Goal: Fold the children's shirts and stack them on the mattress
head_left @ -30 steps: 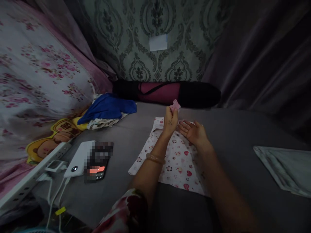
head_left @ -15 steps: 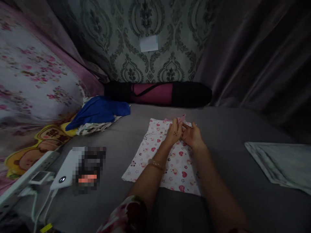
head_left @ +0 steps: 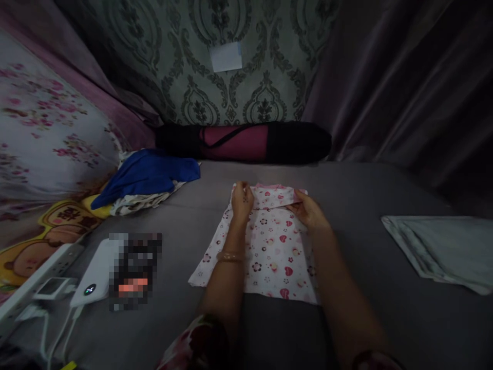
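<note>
A white cloth garment point(head_left: 269, 246) printed with red hearts and flowers lies on the grey bed surface, its upper part folded over into a band with pink trim at the far edge. My left hand point(head_left: 242, 199) is closed at the band's far left corner. At the right end of the band, my right hand point(head_left: 307, 208) grips the fabric between thumb and fingers, the edge slightly raised.
Beyond the garment lies a long black and pink bag point(head_left: 234, 143) against the wall. Blue cloth point(head_left: 148, 172) is heaped at the left, near a white power bank point(head_left: 98, 272) and power strip point(head_left: 42, 288). Folded pale fabric point(head_left: 442, 246) lies at the right.
My hands were close together at the middle of the far edge. Now they are apart, the left at the left corner and the right at the right end. The view has shifted slightly.
</note>
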`<act>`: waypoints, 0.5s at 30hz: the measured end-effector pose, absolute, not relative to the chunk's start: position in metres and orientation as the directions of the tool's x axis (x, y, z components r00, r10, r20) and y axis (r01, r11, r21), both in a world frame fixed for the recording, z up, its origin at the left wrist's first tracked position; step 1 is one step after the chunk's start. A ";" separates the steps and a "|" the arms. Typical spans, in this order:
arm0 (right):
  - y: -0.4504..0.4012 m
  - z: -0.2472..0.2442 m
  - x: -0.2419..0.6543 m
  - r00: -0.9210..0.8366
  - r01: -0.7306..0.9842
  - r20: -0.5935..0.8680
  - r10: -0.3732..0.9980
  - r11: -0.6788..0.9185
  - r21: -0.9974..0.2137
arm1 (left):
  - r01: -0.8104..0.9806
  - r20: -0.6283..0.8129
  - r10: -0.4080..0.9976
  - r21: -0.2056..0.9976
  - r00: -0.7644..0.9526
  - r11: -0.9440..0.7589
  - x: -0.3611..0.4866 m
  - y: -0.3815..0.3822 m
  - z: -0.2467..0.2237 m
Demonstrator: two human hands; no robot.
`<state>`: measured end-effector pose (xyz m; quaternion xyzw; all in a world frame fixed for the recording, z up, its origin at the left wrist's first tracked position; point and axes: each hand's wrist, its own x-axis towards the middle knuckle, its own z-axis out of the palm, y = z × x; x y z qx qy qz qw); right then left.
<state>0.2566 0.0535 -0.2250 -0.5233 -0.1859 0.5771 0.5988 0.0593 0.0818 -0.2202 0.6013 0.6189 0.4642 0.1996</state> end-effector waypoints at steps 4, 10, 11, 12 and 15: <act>0.053 -0.233 0.260 0.406 -0.378 -0.321 0.856 -0.162 -0.911 | 0.610 0.229 0.933 0.792 -0.277 -0.013 0.040 0.085 -0.231; 0.046 -0.234 0.272 0.552 0.211 -0.048 0.833 -0.195 -0.958 | 0.784 0.222 0.965 0.620 -0.140 -0.029 0.040 0.078 -0.237; 0.045 -0.235 0.274 0.552 0.310 -0.003 0.834 -0.208 -0.928 | 0.803 0.220 0.968 0.595 -0.125 -0.032 0.041 0.076 -0.237; 0.045 -0.236 0.276 0.548 0.392 0.038 0.835 -0.217 -0.894 | 0.816 0.216 0.970 0.576 -0.113 -0.034 0.042 0.075 -0.237; 0.043 -0.239 0.280 0.524 0.537 0.108 0.845 -0.229 -0.812 | 0.832 0.199 0.976 0.554 -0.093 -0.034 0.044 0.074 -0.236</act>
